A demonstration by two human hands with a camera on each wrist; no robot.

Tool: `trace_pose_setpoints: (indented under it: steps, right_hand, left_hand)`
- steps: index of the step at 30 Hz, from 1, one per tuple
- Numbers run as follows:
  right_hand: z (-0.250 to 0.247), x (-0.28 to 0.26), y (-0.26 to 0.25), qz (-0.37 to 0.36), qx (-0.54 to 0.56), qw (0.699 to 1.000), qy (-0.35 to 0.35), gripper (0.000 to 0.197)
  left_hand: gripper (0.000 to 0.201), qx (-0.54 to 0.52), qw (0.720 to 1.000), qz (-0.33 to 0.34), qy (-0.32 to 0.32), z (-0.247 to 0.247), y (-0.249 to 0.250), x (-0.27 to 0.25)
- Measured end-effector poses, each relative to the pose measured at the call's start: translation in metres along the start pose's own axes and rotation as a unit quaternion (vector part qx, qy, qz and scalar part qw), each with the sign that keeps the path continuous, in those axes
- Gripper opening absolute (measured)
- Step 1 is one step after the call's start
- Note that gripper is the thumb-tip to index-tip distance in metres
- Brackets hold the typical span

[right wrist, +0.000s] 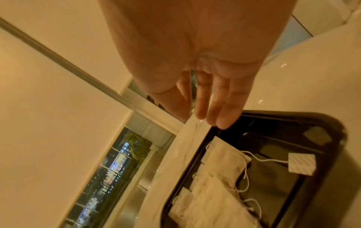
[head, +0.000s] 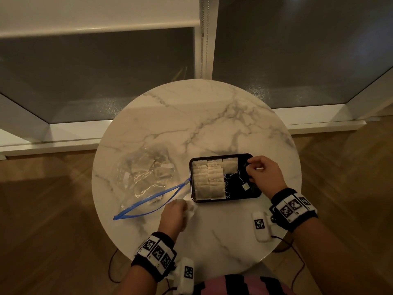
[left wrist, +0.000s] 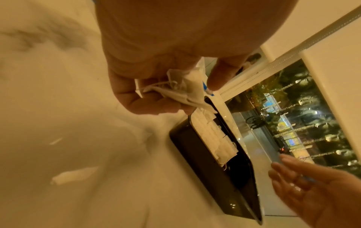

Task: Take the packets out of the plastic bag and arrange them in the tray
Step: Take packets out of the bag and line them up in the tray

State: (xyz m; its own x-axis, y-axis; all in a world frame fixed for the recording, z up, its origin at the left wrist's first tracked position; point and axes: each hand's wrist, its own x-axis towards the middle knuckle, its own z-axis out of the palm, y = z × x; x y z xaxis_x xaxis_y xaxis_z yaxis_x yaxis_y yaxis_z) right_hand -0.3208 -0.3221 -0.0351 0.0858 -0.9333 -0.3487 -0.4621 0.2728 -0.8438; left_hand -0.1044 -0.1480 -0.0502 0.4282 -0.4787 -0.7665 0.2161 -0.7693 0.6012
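Note:
A clear plastic bag (head: 144,177) with a blue zip (head: 148,206) lies open on the left of the round marble table, several packets (head: 141,165) showing inside it. The black tray (head: 253,193) sits to its right, its left half filled with rows of tea packets (head: 209,179) (right wrist: 220,162) (left wrist: 210,131). One packet's paper tag (head: 245,185) (right wrist: 301,164) lies on the bare right half. My left hand (head: 185,209) (left wrist: 185,95) grips a crumpled bunch of packets (head: 191,208) (left wrist: 192,89) just off the tray's front left corner. My right hand (head: 253,169) (right wrist: 210,114) hovers over the tray's right end, fingers relaxed and holding nothing.
The table top (head: 202,124) is bare marble behind the tray and bag. Its round edge drops to a wooden floor (head: 53,188) on both sides. A window and white sill (head: 63,143) stand behind. Dark cables hang from my wrist bands near the front edge.

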Motion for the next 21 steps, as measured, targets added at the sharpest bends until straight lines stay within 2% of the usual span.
trace_pose_setpoints:
  steps: [1,3,5,7,9,11,13,16,21]
  right_hand:
    - [-0.002,-0.007,-0.001,0.009,0.009,1.000,-0.021,0.014]
    - [-0.003,-0.024,-0.004,0.023,0.018,0.996,-0.081,0.012]
    - [0.000,-0.042,-0.008,0.028,0.004,0.989,-0.142,0.010]
    - [0.005,-0.058,-0.015,0.035,-0.005,0.981,-0.192,0.010]
    - [0.013,-0.070,-0.022,0.051,0.003,0.970,-0.236,0.013]
    - [0.020,-0.080,-0.026,0.067,0.018,0.963,-0.261,0.018]
    - [0.027,-0.087,-0.028,0.067,0.038,0.963,-0.259,0.021]
    - [0.032,-0.091,-0.028,0.050,0.073,0.972,-0.219,0.016]
    - [0.030,-0.090,-0.024,0.040,0.107,0.980,-0.164,0.013]
  left_hand:
    - [0.022,-0.025,0.999,-0.011,-0.020,0.000,0.003,-0.007]
    - [0.026,-0.087,0.992,0.025,-0.087,0.000,0.008,-0.020]
    - [0.020,-0.133,0.980,0.048,-0.137,0.001,0.012,-0.028]
    - [0.015,-0.163,0.976,0.052,-0.131,0.006,0.014,-0.027]
    - [0.025,-0.189,0.971,0.051,-0.135,0.012,0.018,-0.027]
    - [0.025,-0.203,0.966,0.068,-0.147,0.018,0.024,-0.030]
    - [0.024,-0.212,0.960,0.085,-0.160,0.022,0.028,-0.033]
    - [0.026,-0.213,0.956,0.104,-0.171,0.027,0.032,-0.034]
    - [0.028,-0.234,0.952,0.091,-0.173,0.027,0.031,-0.031]
